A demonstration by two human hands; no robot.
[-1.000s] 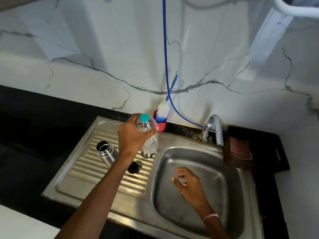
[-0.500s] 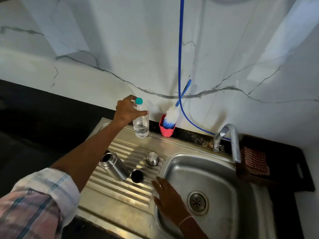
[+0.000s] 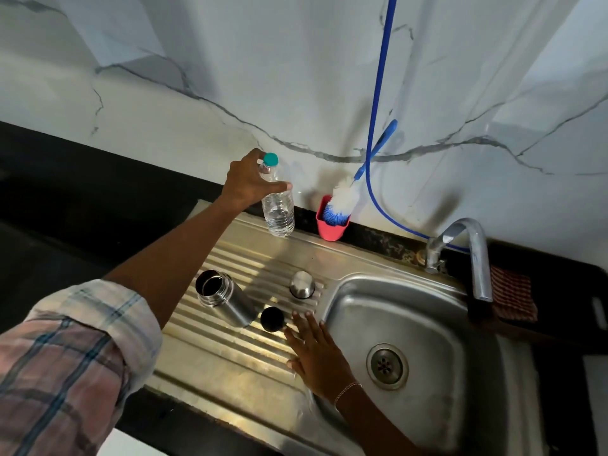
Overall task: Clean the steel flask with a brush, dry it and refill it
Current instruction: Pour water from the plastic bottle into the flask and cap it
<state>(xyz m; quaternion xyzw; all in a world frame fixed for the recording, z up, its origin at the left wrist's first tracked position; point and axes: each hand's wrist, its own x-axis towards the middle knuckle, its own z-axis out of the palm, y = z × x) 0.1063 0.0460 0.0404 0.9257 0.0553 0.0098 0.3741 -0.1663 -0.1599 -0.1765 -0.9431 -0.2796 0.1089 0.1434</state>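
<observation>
Shows, in the head view, the steel flask (image 3: 223,299) open on the drainboard (image 3: 230,353), left hand (image 3: 245,184) wrapped round a capped water bottle (image 3: 278,205) at the far rim, right hand (image 3: 317,353) flat and uncurled near the stopper (image 3: 272,319), brush (image 3: 342,200) parked in its cup (image 3: 330,230); likely just recapping left.

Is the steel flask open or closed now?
Open. The steel flask shows a dark uncovered mouth, and a steel cap stands apart from it on the drainboard.

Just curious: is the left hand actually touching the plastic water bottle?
Touching. The head view shows the left hand gripping the water bottle near its cap.
</observation>
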